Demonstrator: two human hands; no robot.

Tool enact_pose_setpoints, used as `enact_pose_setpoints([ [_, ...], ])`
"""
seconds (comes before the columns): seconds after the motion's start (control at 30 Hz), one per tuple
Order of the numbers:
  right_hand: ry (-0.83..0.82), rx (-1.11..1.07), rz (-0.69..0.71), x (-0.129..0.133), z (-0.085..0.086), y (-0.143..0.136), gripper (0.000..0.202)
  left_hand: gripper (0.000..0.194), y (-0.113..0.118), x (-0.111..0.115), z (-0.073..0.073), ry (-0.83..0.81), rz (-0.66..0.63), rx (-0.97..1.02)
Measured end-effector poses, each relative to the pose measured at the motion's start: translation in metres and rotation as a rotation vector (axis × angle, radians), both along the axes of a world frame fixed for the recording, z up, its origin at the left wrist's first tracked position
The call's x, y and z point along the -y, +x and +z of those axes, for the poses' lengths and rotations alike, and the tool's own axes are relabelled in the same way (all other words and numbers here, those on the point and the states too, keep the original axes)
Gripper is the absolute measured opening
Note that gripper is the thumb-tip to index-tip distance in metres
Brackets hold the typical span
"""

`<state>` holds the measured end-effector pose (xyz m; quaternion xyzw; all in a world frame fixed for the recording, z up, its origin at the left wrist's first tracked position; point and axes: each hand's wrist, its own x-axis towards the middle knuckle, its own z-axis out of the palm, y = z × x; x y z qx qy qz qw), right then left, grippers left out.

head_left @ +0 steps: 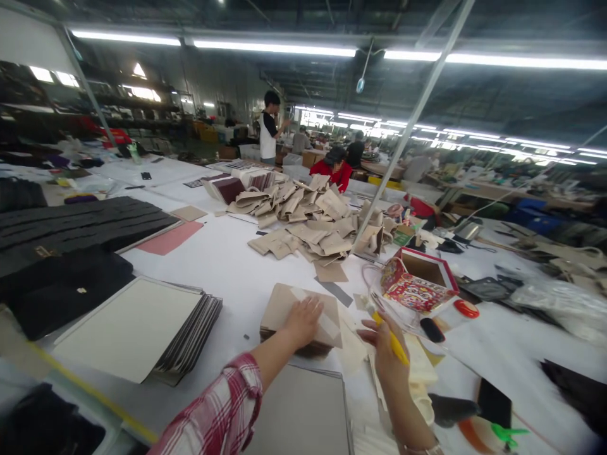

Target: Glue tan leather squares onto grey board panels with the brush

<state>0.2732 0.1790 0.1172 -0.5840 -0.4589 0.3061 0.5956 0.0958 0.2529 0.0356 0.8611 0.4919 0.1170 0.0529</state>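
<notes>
My left hand (pixel 305 321) lies with fingers spread on top of a stack of beige pieces (pixel 279 308) in the middle of the table. A lighter strip crosses the stack's top under the fingers. To its right, my right hand (pixel 389 354) is raised over the table with its fingers round a yellow-handled tool (pixel 397 346); the tool's pale tip points up and left. Nearest to me, a grey board stack (pixel 303 414) lies below the beige stack. Cream pieces (pixel 420 363) are partly behind my right hand.
Cream boards (pixel 133 325) are stacked at left, near black material (pixel 71 284). Beige folded pieces (pixel 308 215) are heaped beyond. A red patterned box (pixel 412 284), red round item (pixel 466 308) and slanting pole (pixel 412 126) stand right. People (pixel 268 129) are farther back.
</notes>
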Motion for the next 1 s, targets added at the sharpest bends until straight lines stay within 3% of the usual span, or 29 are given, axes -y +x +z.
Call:
enact_pose_setpoints([
  [0.13, -0.025, -0.024, 0.087, -0.024, -0.014, -0.027, 0.052, 0.034, 0.007, -0.029, 0.01, -0.084, -0.163, -0.064],
  [0.27, -0.03, 0.044, 0.102, -0.026, -0.019, -0.029, 0.05, 0.019, 0.0, -0.03, 0.017, -0.059, -0.169, -0.054],
  [0.43, -0.078, 0.209, 0.027, -0.047, -0.012, -0.004, 0.052, 0.021, -0.05, 0.01, 0.019, -0.028, -0.071, 0.05],
  [0.57, -0.215, 0.131, 0.242, -0.083, -0.013, -0.023, 0.046, 0.024, -0.077, 0.058, 0.013, -0.103, -0.035, 0.0],
  [0.7, -0.278, 0.157, 0.507, -0.108, -0.017, -0.078, 0.031, 0.041, -0.049, 0.075, 0.007, -0.124, -0.12, -0.156],
  [0.8, -0.3, 0.25, 0.611, -0.115, -0.018, -0.108, 0.025, 0.053, -0.026, 0.065, 0.003, -0.194, 0.023, -0.229],
  [0.93, -0.306, 0.309, 0.782, -0.117, -0.021, -0.12, 0.022, 0.053, -0.028, 0.055, -0.001, -0.231, 0.104, -0.233],
  [1.0, -0.32, 0.325, 0.783, -0.122, -0.022, -0.119, 0.023, 0.053, -0.034, 0.054, -0.002, -0.227, 0.105, -0.236],
])
